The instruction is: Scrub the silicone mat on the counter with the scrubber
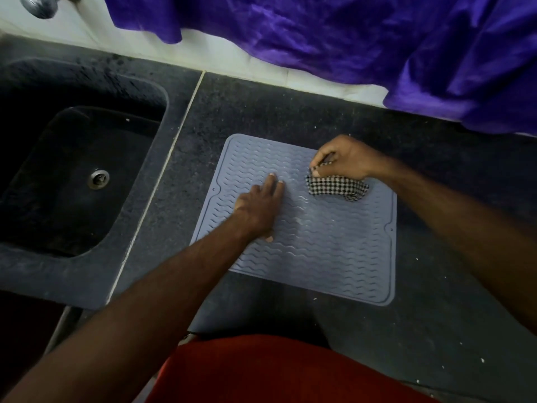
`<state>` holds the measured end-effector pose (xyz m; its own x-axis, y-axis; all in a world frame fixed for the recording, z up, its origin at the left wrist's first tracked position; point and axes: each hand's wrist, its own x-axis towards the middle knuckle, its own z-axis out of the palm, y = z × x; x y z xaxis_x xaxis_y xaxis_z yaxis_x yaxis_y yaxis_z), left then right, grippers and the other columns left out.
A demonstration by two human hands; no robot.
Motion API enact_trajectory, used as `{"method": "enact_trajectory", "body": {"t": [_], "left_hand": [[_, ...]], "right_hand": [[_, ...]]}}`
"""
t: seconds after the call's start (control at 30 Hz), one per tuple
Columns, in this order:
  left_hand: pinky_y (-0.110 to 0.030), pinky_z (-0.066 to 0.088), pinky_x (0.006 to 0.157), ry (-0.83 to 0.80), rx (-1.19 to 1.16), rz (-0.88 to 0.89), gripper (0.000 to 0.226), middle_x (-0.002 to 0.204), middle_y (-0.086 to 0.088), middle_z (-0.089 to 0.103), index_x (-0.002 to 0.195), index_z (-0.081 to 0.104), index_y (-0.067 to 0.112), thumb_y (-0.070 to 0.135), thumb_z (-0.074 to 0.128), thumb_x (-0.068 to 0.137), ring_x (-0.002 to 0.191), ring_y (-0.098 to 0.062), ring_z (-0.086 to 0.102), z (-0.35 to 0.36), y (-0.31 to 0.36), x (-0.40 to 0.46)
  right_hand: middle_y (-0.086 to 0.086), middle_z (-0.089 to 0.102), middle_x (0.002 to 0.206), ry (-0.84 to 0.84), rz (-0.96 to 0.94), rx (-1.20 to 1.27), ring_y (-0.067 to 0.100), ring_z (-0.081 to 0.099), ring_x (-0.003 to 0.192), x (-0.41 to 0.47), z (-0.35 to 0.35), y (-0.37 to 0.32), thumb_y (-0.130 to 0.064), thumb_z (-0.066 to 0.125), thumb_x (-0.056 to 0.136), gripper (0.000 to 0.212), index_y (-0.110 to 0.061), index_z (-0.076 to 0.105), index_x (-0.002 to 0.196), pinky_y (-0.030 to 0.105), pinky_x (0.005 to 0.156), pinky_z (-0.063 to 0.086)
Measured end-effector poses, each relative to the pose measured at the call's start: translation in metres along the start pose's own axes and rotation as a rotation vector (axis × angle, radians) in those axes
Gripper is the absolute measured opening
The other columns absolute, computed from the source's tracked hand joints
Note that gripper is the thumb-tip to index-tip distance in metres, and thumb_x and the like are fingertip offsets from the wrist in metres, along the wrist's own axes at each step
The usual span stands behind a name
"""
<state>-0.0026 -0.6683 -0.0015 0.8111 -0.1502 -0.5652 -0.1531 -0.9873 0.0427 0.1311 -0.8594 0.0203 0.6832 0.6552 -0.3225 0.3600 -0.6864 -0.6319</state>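
A grey-blue silicone mat (328,245) with wavy ridges lies flat on the dark stone counter (247,106). My left hand (258,206) rests flat on the mat's left half, fingers straight and pointing away from me. My right hand (345,158) is over the mat's far right part and pinches a black-and-white checked scrubber cloth (337,189) by its upper edge. The cloth's lower part lies crumpled on the mat.
A dark sink (72,181) with a metal drain (99,178) is set into the counter at the left. Purple cloth (363,39) hangs over the white wall at the back. A metal tap (40,5) shows at the top left.
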Motion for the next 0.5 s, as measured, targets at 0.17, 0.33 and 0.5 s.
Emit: {"method": "enact_trajectory", "body": {"t": [0.17, 0.33, 0.5], "left_hand": [[-0.052, 0.036, 0.106, -0.013, 0.037, -0.04, 0.125, 0.162, -0.009, -0.015, 0.156, -0.006, 0.016, 0.039, 0.083, 0.071, 0.144, -0.037, 0.018, 0.0, 0.001, -0.001], [-0.052, 0.034, 0.11, -0.047, 0.048, -0.051, 0.125, 0.162, -0.01, -0.016, 0.156, -0.008, 0.016, 0.038, 0.083, 0.072, 0.146, -0.037, 0.014, -0.002, 0.001, 0.0], [-0.053, 0.033, 0.112, -0.057, 0.029, -0.053, 0.125, 0.162, -0.01, -0.017, 0.156, -0.008, 0.016, 0.035, 0.084, 0.072, 0.147, -0.037, 0.012, -0.001, 0.001, 0.0]], "right_hand": [[-0.006, 0.071, 0.091, -0.043, -0.173, -0.13, -0.001, 0.06, 0.081, 0.008, 0.052, -0.021, -0.017, 0.072, 0.081, 0.013, -0.015, 0.075, 0.094, 0.013, 0.078, 0.046], [-0.004, 0.071, 0.095, -0.024, -0.112, -0.287, 0.006, 0.062, 0.085, -0.002, 0.057, -0.014, -0.017, 0.068, 0.083, 0.012, -0.016, 0.074, 0.093, 0.019, 0.076, 0.044], [-0.007, 0.072, 0.094, -0.137, -0.003, -0.338, 0.007, 0.065, 0.085, -0.023, 0.036, 0.006, -0.02, 0.069, 0.082, 0.011, -0.019, 0.075, 0.092, 0.026, 0.08, 0.052]]}}
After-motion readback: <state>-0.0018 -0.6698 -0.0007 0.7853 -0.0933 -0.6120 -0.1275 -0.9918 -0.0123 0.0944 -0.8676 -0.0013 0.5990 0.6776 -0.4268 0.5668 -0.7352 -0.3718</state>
